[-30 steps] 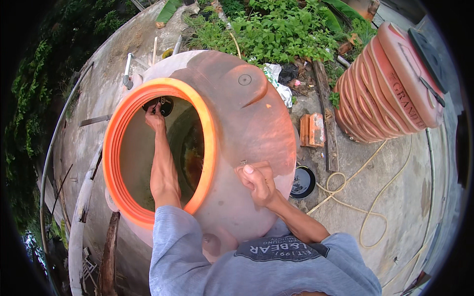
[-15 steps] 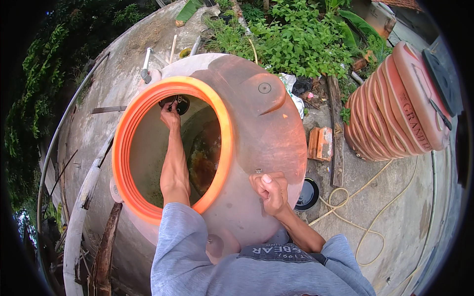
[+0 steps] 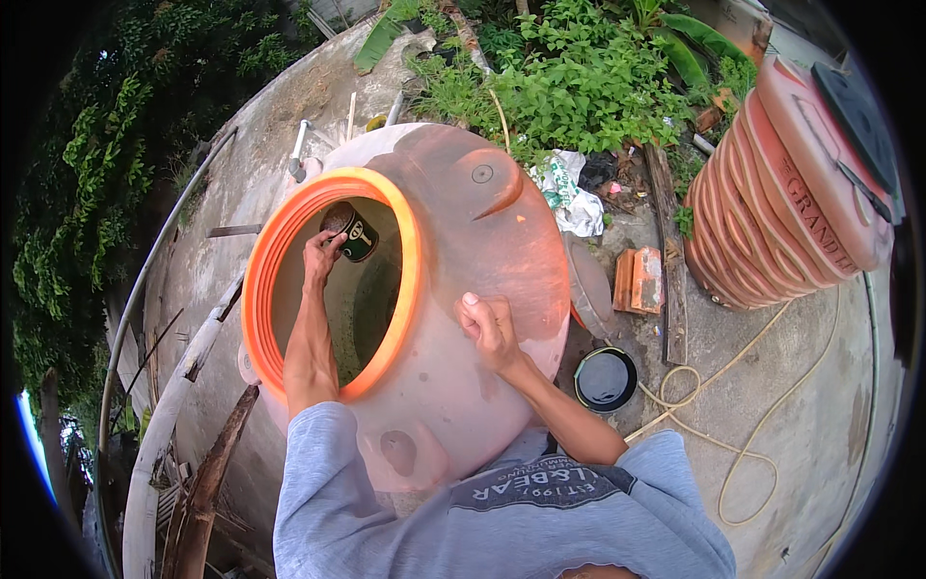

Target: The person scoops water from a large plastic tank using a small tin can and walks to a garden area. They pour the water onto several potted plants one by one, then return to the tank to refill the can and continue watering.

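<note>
Mid-clean: our left hand point(image 3: 321, 253) gripped dark can point(image 3: 350, 232) inside orange-rimmed tank point(image 3: 502, 241); right hand point(image 3: 489, 328) fisted, bracing outside. Next likely needed deeper reach.

The tank point(image 3: 482, 251) looks like matt, mottled pinkish plastic, its rim point(image 3: 410, 280) a smoother bright orange. The can point(image 3: 352, 232) in the left hand point(image 3: 320, 253) is dark and glossy. The ground point(image 3: 772, 386) is rough grey concrete; the sleeve point(image 3: 328, 482) is soft grey cloth.
</note>
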Available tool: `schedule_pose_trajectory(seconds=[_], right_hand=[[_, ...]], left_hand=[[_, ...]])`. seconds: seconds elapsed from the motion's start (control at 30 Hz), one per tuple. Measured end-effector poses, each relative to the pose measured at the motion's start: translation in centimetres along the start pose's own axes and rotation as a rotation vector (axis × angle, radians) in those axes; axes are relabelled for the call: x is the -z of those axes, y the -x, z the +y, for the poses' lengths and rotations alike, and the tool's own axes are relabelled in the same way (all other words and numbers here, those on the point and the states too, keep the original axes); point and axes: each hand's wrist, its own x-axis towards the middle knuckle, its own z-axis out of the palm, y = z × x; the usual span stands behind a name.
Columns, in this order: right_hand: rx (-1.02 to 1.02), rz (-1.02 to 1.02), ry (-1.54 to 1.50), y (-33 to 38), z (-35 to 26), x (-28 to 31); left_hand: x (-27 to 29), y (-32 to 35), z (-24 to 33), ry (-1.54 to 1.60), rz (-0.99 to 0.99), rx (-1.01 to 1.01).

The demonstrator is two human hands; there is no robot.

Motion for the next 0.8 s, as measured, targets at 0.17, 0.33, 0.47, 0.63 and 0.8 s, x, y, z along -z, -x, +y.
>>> schedule_pose_trajectory(seconds=[0.17,0.33,0.47,0.63,0.8], right_hand=[[0.032,0.058,-0.070,1.5,-0.6,0.8],[-0.006,0.154,-0.077,3.5,-1.8,4.6],[-0.108,0.217,-0.143,4.3,-4.0,5.8],[-0.212,0.091,-0.044,4.7,-8.2,4.9],[-0.405,0.004,-0.118,5.6,-12.5,4.9]], left_hand=[[4.1,4.9,4.0,0.073,-0.131,-0.016],[6.6,12.9,10.8,0.118,-0.097,-0.077],[9.3,18.1,14.3,0.149,-0.105,-0.174],[9.2,25.4,22.6,0.028,-0.031,-0.283],[3.6,30.8,28.5,0.021,-0.092,-0.426]])
